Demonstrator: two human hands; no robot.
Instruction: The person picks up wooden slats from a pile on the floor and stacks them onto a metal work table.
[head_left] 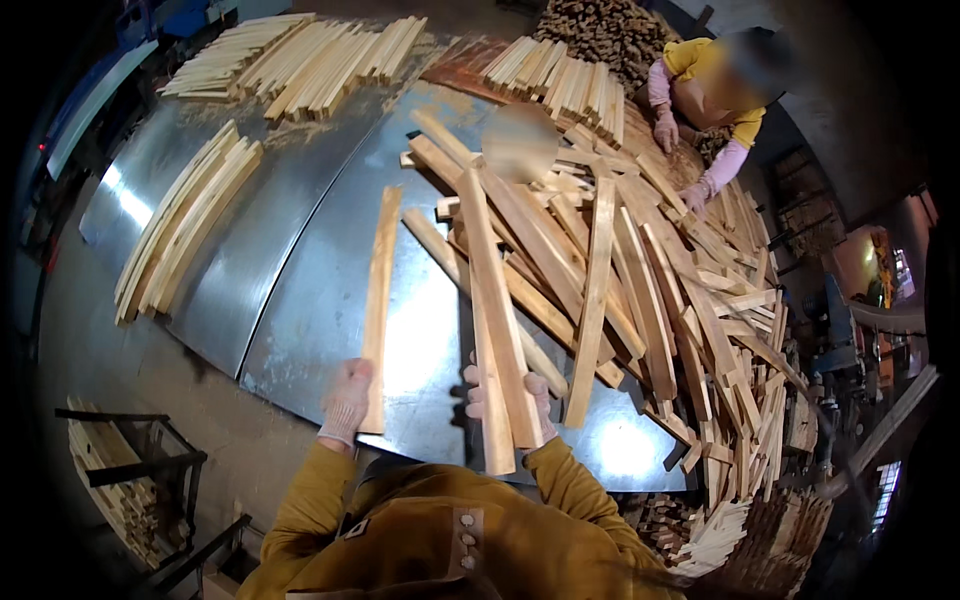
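Note:
My left hand (346, 402), in a pale work glove, grips the near end of a long thin wooden slat (379, 300) that lies lengthwise on the shiny metal table (300, 250). My right hand (508, 395), also gloved, holds two overlapping wooden slats (492, 320) by their near ends; they point away from me toward a big loose pile of slats (650, 270). Both slat ends reach the table's front edge.
Neat stacks of slats lie at the table's left (185, 222) and far side (300, 65). Across the table a person in yellow with gloved hands (690, 150) handles slats. A metal rack with wood (120, 470) stands at lower left; more offcuts (740, 500) are heaped at right.

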